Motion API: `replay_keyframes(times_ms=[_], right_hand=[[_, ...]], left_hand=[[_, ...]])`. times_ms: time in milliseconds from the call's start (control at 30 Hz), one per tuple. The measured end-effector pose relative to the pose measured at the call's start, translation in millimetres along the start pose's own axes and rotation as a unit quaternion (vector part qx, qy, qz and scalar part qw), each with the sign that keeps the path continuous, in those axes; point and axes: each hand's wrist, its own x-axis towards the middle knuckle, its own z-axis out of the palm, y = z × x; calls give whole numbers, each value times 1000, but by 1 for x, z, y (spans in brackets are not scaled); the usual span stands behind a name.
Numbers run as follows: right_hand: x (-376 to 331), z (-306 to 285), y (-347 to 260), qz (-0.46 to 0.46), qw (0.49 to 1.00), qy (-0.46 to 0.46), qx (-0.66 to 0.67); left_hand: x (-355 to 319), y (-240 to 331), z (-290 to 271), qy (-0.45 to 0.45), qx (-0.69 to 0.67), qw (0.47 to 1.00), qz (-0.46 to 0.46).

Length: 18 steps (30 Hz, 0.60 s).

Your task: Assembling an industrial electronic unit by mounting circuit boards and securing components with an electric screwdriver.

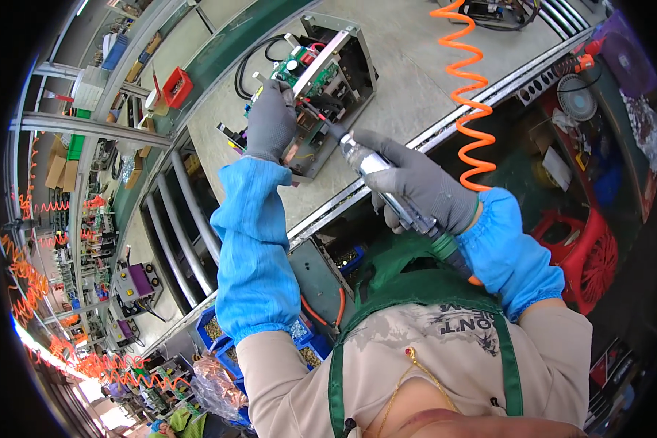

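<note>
An open-framed electronic unit [361, 69] with a metal chassis and a green circuit board [290, 67] lies tilted on the workbench. My left hand [271, 120], in a grey glove, is closed on the unit's left side, beside the circuit board; its fingertips are partly hidden. In my right hand [423, 182], also gloved, is a silver air screwdriver [366, 162], its fingers wrapped round the body. The driver's tip points up and left into the unit, close to my left thumb. Whether the bit touches a screw is too small to tell.
An orange coiled air hose [469, 95] hangs over the workbench [401, 87] on the right. Roller bars [175, 226] lie to the left. Blue bins [310, 350] of small hardware stand by my left elbow, and a red plastic chair [580, 255] stands at right.
</note>
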Motion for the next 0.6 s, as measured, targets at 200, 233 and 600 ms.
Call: replay_keyframes(times_ms=[200,233,600], right_hand=[[11,-16,7,-16,999,-30,-31],[10,-17,5,-4,999,-23,-42],[19,-39,7,31,996,-41,-66]], left_hand=[[-3,-4,-3,-3,-61,998,-6],[-3,-7,-3,3,-88,996,-6],[22,-15,-34,-171,-182,967,-45]])
